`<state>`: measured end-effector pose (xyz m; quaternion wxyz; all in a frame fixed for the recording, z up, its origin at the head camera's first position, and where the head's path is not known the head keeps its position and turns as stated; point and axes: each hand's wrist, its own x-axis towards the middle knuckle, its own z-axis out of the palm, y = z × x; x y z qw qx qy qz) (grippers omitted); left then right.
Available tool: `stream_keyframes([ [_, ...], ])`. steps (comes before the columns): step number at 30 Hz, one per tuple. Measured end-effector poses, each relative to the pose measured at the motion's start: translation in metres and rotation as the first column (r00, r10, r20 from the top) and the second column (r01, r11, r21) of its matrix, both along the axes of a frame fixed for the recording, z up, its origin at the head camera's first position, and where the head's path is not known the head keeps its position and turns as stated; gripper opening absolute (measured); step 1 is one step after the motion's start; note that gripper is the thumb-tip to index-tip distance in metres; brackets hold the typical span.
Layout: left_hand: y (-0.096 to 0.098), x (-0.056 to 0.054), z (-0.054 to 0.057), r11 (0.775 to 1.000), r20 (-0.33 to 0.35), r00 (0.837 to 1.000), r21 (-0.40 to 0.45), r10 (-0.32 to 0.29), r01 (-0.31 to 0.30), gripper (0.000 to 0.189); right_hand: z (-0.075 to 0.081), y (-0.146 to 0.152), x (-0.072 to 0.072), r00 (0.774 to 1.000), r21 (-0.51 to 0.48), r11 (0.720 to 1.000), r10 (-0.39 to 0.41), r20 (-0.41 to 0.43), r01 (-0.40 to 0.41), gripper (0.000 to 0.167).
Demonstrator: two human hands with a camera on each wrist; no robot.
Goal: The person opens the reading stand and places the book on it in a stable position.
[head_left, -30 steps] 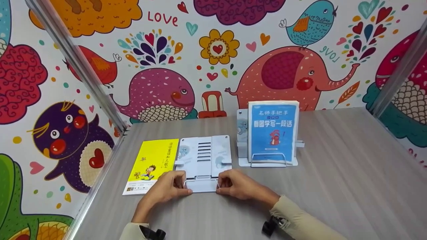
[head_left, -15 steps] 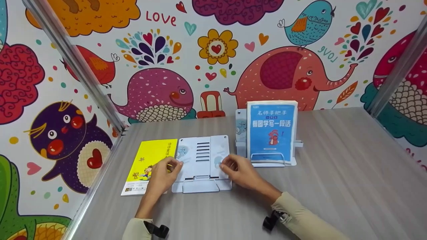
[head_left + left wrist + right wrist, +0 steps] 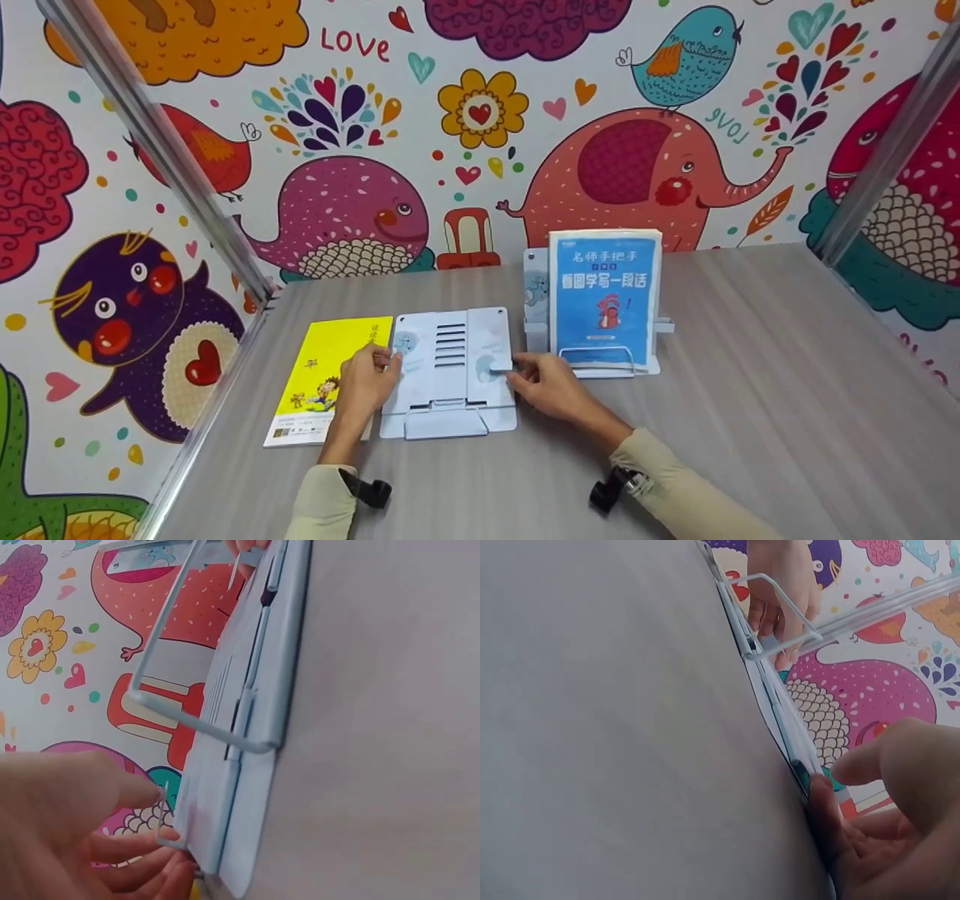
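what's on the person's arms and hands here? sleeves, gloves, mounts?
Both hands bare, no gloves or rings visible: left hand, right hand. Long pale beige sleeves reach each wrist. A small black strap-on mount sits under each wrist: left mount, right mount. No cables visible.

Pale blue flat plastic book stand (image 3: 450, 371) with small blue cartoon animals and a white wire clip, on a grey wood-grain tabletop (image 3: 750, 390). Left of the stand, glossy yellow paperback (image 3: 319, 379) with cartoon children. Right of the stand, bright blue upright booklet (image 3: 604, 296), white lettering, red figure. Behind, multicoloured cartoon-animal wallpaper (image 3: 480, 112).
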<state>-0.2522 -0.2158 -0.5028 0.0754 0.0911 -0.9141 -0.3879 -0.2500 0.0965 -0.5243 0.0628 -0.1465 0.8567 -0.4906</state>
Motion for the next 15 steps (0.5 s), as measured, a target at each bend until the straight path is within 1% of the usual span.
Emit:
stream_keyframes([
  [3,-0.003,-0.003,-0.001,0.999,-0.019,1.000,0.034,-0.002,0.003,0.030,0.000,0.002,-0.001,1.000,-0.013,1.000,0.013,0.000,-0.013,0.047],
  [5,-0.006,-0.003,-0.003,0.998,-0.024,1.000,0.060,-0.013,0.014,0.030,-0.002,0.003,-0.001,1.000,-0.035,0.999,0.005,-0.004,-0.005,0.046],
  [8,-0.009,-0.002,-0.005,0.995,-0.027,0.999,0.100,-0.019,0.022,0.032,-0.003,0.005,0.000,1.000,-0.084,0.996,-0.011,0.011,0.012,0.046],
  [11,-0.012,-0.001,-0.004,0.991,-0.041,0.999,0.129,-0.011,0.016,0.032,-0.004,0.006,0.000,1.000,-0.137,0.990,-0.015,0.024,0.018,0.046],
  [15,-0.016,0.001,0.000,0.984,-0.068,0.998,0.177,-0.005,0.017,0.032,-0.005,0.008,0.000,0.999,-0.216,0.976,-0.018,0.037,0.025,0.043],
])
